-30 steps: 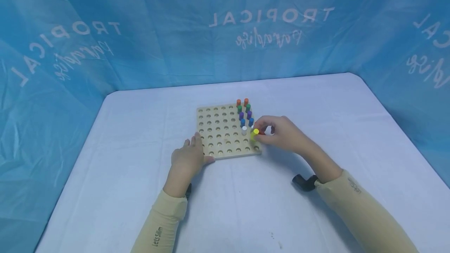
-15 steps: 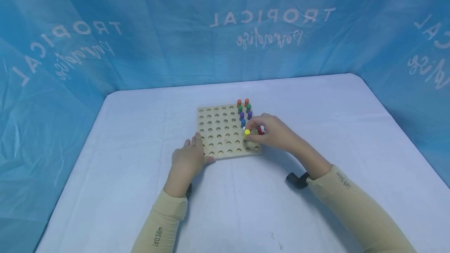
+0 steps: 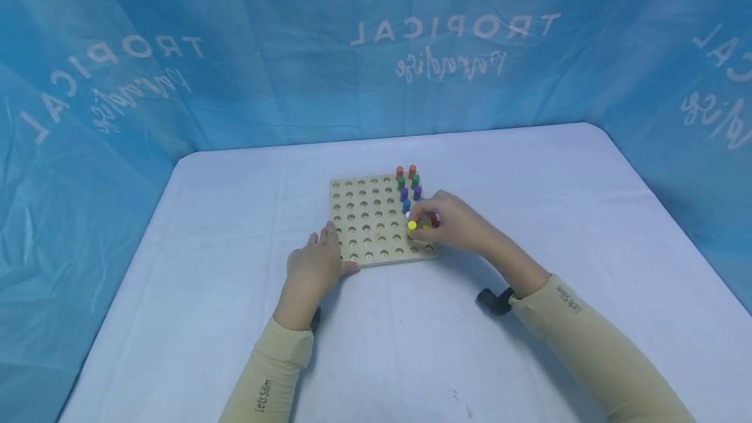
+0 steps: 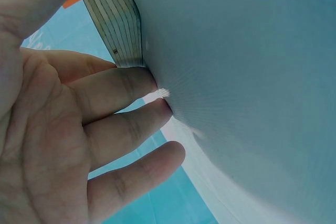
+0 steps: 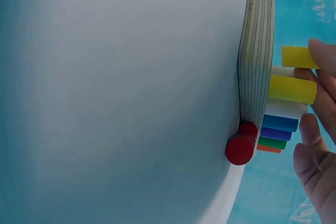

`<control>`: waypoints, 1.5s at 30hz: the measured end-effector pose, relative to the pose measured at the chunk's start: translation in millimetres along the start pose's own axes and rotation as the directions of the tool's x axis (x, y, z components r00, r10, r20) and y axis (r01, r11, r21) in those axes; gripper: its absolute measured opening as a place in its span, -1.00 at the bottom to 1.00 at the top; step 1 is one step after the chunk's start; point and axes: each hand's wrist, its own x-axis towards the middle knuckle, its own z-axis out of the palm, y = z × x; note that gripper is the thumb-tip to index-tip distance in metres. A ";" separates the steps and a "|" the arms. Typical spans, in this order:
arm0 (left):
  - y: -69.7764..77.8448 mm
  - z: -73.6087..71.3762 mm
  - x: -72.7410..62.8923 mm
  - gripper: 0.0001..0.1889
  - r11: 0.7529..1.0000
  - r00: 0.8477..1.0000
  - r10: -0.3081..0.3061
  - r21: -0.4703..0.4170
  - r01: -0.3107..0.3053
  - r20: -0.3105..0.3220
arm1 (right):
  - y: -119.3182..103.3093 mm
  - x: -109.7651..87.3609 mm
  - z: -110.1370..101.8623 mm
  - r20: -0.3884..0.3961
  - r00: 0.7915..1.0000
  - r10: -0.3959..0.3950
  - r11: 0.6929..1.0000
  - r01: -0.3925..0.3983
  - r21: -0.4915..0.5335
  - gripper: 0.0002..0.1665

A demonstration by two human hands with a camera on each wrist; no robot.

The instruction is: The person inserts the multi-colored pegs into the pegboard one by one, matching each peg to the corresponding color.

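Note:
My right hand (image 3: 455, 220) pinches a yellow peg (image 3: 412, 226) upright between thumb and finger, over the right part of the wooden peg board (image 3: 388, 260). In the right wrist view the held yellow peg (image 5: 295, 56) sticks out past the fingertips, its lower end a little off the board. A second yellow peg (image 5: 291, 88) stands in the board beside it, largely covered by the hand in the head view. My left hand (image 3: 314, 263) rests against the board's left edge with straight fingers, the thumb at the front edge. Its fingertips (image 4: 147, 78) touch the cloth beside the board.
Pairs of orange (image 3: 412, 170), green (image 3: 416, 181), purple (image 3: 418, 192), blue (image 3: 407, 205) and white pegs (image 5: 286, 107) fill the two right columns. Two red pegs (image 5: 240, 149) lie on the cloth by the right edge. A blue printed curtain (image 3: 376, 96) hangs behind the white table (image 3: 247, 201).
One yellow peg went into the right column between the first two moments or was there under the hand; my right hand has moved left with a yellow peg, then slightly lower. The left hand stays put.

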 end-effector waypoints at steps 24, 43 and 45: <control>0.8 0.1 0.2 0.05 1.000 1.000 -0.010 -0.012 0.010 -0.006 | -3.8 1.1 3.7 -0.022 0.999 0.024 0.995 -0.026 -0.092 -0.83; 0.4 1.1 -0.4 0.05 1.000 1.000 -0.003 -0.008 0.003 -0.023 | 1.0 -1.1 -1.5 -0.023 0.999 -0.022 0.996 0.020 -0.086 -0.73; 0.5 1.1 -0.2 0.05 1.000 1.000 -0.001 -0.006 0.001 -0.025 | 1.3 -2.6 -5.8 -0.050 0.998 -0.034 0.997 0.030 -0.072 -0.77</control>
